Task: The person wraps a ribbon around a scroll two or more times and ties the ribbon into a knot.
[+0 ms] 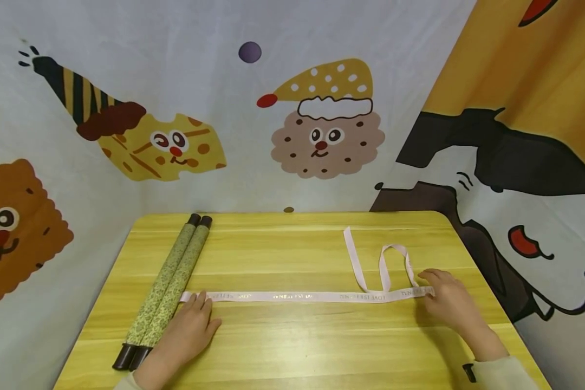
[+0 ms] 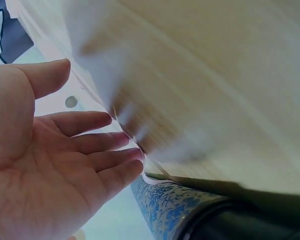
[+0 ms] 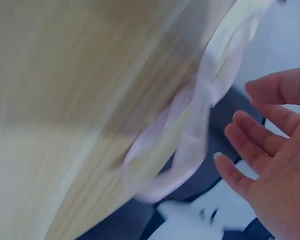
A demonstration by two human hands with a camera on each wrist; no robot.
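Observation:
A pale pink ribbon (image 1: 292, 296) with gold lettering stretches across the wooden table, its right part looping up and back to a loose end. At its left end, the fingertips of my left hand (image 1: 187, 327) touch the ribbon, fingers straight and slightly spread in the left wrist view. Beside that hand lie two green patterned rods (image 1: 168, 284) with black end caps. My right hand (image 1: 450, 300) is by the ribbon's right end, overlapping it in the head view. In the right wrist view its loosely bent fingers stand apart from a blurred ribbon loop (image 3: 190, 145).
The wooden table (image 1: 283, 346) has rounded far corners. A white cloth (image 1: 200, 70) printed with cartoon figures hangs behind and around it. To the right, the cloth has orange and black areas. A small dark object (image 1: 468, 372) shows by the right sleeve.

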